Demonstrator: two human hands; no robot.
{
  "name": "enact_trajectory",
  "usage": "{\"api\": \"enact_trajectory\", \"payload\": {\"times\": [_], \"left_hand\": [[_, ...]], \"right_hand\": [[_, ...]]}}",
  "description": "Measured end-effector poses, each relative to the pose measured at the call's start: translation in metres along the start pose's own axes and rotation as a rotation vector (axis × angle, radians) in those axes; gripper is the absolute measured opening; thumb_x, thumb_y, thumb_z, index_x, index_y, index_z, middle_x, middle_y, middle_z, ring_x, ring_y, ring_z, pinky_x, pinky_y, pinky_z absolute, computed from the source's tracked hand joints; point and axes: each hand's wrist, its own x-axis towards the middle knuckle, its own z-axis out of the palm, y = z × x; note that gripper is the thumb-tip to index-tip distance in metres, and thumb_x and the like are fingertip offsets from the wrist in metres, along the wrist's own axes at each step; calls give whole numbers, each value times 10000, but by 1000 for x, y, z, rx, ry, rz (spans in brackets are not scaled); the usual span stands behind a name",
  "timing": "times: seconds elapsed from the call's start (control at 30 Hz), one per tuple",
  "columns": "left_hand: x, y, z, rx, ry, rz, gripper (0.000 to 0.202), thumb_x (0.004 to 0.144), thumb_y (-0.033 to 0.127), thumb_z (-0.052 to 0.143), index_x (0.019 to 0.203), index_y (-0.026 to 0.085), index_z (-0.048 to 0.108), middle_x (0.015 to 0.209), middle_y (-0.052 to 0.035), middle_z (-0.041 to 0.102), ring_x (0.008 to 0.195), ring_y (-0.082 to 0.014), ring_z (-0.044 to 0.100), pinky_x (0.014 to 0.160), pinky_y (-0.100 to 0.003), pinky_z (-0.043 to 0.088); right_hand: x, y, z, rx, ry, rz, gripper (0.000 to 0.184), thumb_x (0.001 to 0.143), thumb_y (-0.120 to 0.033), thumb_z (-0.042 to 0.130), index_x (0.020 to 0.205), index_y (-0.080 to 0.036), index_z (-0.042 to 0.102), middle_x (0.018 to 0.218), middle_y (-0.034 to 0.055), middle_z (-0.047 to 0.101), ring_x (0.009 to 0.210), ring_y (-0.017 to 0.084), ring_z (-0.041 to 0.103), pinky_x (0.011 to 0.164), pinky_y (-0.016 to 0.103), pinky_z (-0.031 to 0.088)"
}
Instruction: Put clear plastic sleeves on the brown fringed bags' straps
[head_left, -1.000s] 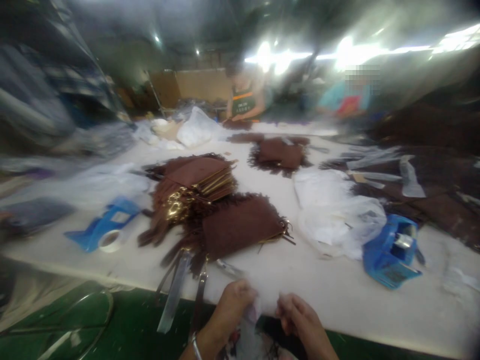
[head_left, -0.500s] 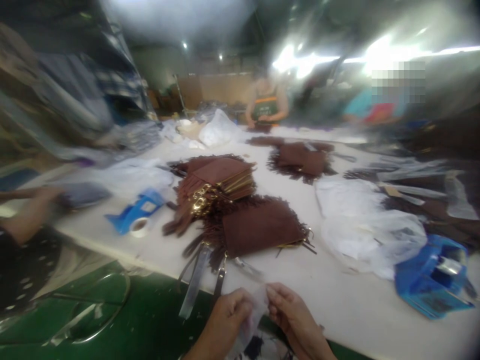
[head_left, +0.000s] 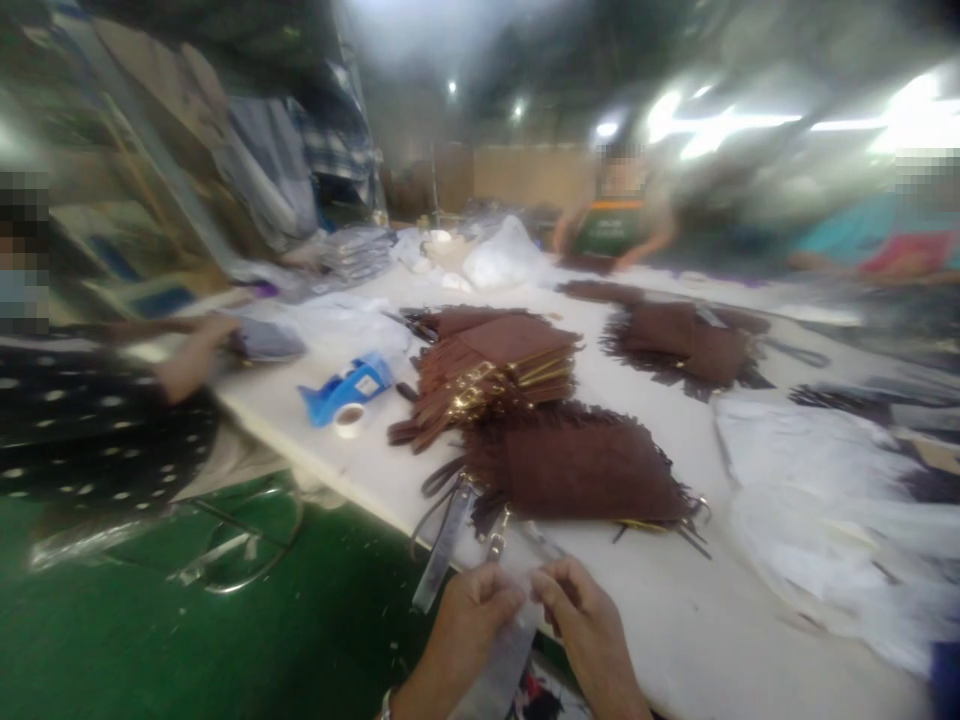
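Note:
At the table's near edge, my left hand (head_left: 476,615) is closed on a translucent plastic sleeve (head_left: 504,655), which hangs down between my forearms. The fingers of my right hand (head_left: 581,605) are pinched together by the sleeve's upper end, close to my left fingertips. Just beyond them lies a brown fringed bag (head_left: 589,468). Its strap clasp (head_left: 497,545) points toward my left hand, and whether the strap runs into the sleeve is hidden. Left of that, a second strap in a clear sleeve (head_left: 444,550) hangs over the edge.
Behind the bag is a stack of brown fringed bags (head_left: 499,350) with gold clasps. A blue tape dispenser (head_left: 349,388) and a tape roll (head_left: 349,420) lie left. White plastic bags (head_left: 810,500) lie right. A co-worker's arm (head_left: 191,360) reaches in from the left; other people stand across the table.
The view has turned left, so the table's things appear farther right. My hands remain close together on the plastic sleeve, which now hangs straighter and shows more of its length.

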Motion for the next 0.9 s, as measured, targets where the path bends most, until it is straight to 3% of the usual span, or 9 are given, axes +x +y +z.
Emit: {"api": "enact_trajectory", "payload": {"times": [0.27, 0.43, 0.63, 0.8, 0.9], "left_hand": [[-12, 14, -38, 256, 150, 62, 279, 822, 307, 546, 587, 179, 466, 553, 52, 425, 560, -111, 389, 532, -260, 247], [-12, 9, -63, 209, 177, 32, 276, 814, 357, 563, 618, 174, 501, 563, 54, 435, 556, -110, 383, 518, -250, 244], [-13, 8, -78, 103, 196, 52, 295, 791, 410, 612, 655, 170, 505, 600, 55, 441, 583, -113, 391, 530, -233, 281], [-17, 16, -80, 346, 283, 67, 301, 786, 400, 632, 643, 172, 499, 614, 52, 460, 601, -118, 422, 555, -233, 281], [-18, 16, -78, 422, 302, 74, 246, 749, 328, 672, 646, 171, 513, 610, 55, 480, 601, -118, 432, 560, -232, 276]], "right_hand": [[16, -16, 38, -93, -163, -108, 388, 848, -516, 519, 610, -212, 480, 499, -50, 466, 497, 122, 436, 508, 231, 354], [23, -26, 58, -95, -267, -82, 356, 871, -493, 506, 669, -204, 547, 533, -36, 512, 519, 126, 476, 522, 227, 382], [21, -26, 72, 106, -359, 0, 383, 797, -531, 608, 972, -191, 591, 611, -37, 546, 541, 126, 504, 510, 223, 402], [18, -9, 76, 149, -424, 73, 398, 726, -554, 666, 679, -189, 517, 508, -62, 460, 466, 92, 407, 467, 212, 330], [14, -5, 76, 108, -381, 65, 381, 753, -542, 638, 668, -193, 509, 500, -65, 452, 469, 95, 406, 473, 216, 318]]}}
